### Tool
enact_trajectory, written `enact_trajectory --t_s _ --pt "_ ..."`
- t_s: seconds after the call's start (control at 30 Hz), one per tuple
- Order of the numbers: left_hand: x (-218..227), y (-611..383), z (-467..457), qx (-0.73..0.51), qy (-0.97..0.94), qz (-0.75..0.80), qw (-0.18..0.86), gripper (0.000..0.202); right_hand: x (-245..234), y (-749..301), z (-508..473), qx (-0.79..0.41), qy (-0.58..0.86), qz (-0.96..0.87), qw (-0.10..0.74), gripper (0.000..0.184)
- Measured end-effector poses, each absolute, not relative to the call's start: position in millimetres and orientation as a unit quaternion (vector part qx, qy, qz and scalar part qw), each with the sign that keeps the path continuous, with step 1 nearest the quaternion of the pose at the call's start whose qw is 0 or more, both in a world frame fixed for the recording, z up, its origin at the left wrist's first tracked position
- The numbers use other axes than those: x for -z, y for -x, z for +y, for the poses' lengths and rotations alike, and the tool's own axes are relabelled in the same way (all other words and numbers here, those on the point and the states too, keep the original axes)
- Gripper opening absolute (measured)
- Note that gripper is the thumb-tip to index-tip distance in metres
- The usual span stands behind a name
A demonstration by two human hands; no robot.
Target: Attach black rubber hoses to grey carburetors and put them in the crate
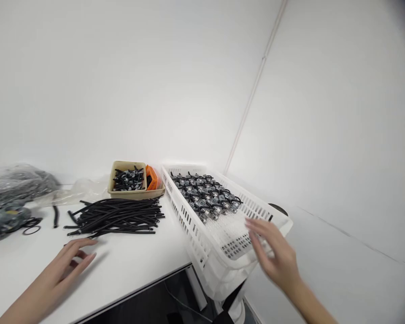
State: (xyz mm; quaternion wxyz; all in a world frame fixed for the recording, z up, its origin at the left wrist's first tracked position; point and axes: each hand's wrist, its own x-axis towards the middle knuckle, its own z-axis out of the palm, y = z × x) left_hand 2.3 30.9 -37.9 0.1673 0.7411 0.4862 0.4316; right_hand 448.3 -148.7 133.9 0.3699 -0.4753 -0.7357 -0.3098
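Note:
My left hand [65, 265] rests low over the white table with its fingers apart, holding nothing, just in front of a loose pile of black rubber tubes [116, 217]. My right hand [273, 252] is spread above the near corner of a white perforated plastic crate [185, 229], also empty. Rows of small dark fittings with grey rings [204, 195] fill the crate's far half. Behind the tubes, a tan tray [126, 194] holds black parts, with an orange item [151, 177] beside it.
A clear plastic bag of dark parts [18, 184] lies at the far left, above grey parts [6, 220] and black rubber rings [32, 227]. White walls close the back and right. The table's front edge [131, 292] drops to a dark gap.

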Motion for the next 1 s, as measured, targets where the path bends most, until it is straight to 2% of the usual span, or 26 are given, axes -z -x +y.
enact_trajectory --t_s 0.13,0.23,0.33,0.43,0.5,0.7,0.87,1.0 --pt "20 -5 22 -0.428 -0.74 0.47 0.219 0.037 -91 -377 -176 0.33 0.294 -0.837 0.322 0.038" --pt "14 -6 18 -0.44 -0.73 0.473 0.222 0.038 -75 -328 -156 0.248 0.221 -0.883 0.331 0.038" --pt "11 -7 17 -0.461 -0.718 0.475 0.215 0.037 -70 -276 -104 0.149 0.229 -0.887 0.373 0.04" --pt "9 -7 17 -0.473 -0.711 0.475 0.212 0.034 -67 -230 -34 0.073 0.281 -0.85 0.438 0.028" --pt "7 -8 16 -0.477 -0.706 0.477 0.214 0.031 -65 -208 12 0.04 0.318 -0.837 0.444 0.024" --pt "3 -8 16 -0.481 -0.705 0.477 0.213 0.029 -40 -183 104 0.037 0.382 -0.814 0.435 0.024" --pt "3 -12 15 -0.468 -0.706 0.495 0.194 0.028 -14 -194 123 0.036 0.394 -0.782 0.481 0.025" --pt "-2 -5 15 -0.475 -0.697 0.518 0.139 0.027 -12 -203 122 0.031 0.405 -0.779 0.478 0.023"
